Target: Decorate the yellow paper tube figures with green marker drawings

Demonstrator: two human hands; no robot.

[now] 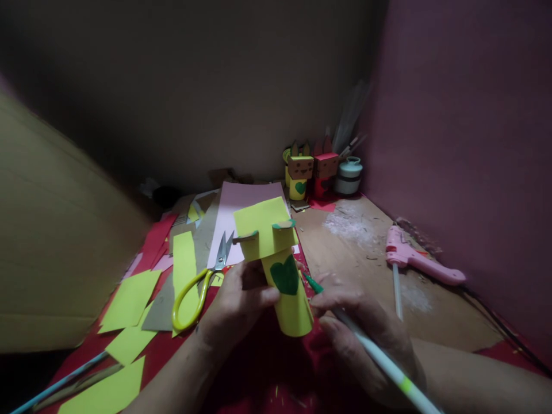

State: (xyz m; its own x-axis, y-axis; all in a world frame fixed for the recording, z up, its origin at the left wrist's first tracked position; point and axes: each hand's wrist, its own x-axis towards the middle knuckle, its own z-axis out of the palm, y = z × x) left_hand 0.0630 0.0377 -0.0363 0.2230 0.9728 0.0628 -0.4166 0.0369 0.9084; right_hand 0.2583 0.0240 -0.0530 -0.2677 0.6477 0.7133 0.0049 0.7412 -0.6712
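My left hand [235, 307] is closed around a yellow paper-roll figure [288, 299] with a boxy yellow head [263, 225] and a green heart on its body. The figure is held upright above the red paper on the floor. My right hand [362, 333] grips a white marker with a green tip [379, 356]. The tip points at the figure's right side, close to the heart.
Yellow-handled scissors [202, 282] lie to the left among yellow paper pieces [129, 296]. A pink sheet [241, 207] lies behind. A pink glue gun [414, 261] rests on the wooden floor at right. Two finished paper figures [313, 169] and a jar [348, 175] stand in the far corner.
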